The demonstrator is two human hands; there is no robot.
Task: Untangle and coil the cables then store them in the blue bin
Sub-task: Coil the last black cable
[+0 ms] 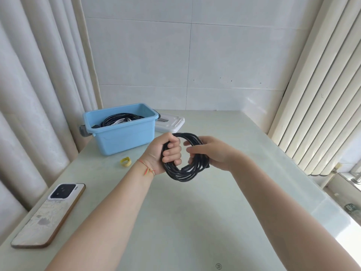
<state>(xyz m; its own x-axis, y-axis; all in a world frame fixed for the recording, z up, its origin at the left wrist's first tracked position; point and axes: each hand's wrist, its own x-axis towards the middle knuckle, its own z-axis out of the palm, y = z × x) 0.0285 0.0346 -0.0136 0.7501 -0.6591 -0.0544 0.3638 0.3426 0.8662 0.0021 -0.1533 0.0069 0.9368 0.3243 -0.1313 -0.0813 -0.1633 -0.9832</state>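
From the head view, I have the black cable coil (183, 169) lifted above the counter (175, 222). My left hand (166, 151) has its fingers (172, 153) curled round the bundle's left side; my right hand (211, 153) pinches the right side. Beyond the left fingers sits the blue bin (121, 133), already holding coiled cables. I judge the coil light, springy and apt to unwind, so I'd grip across all loops together.
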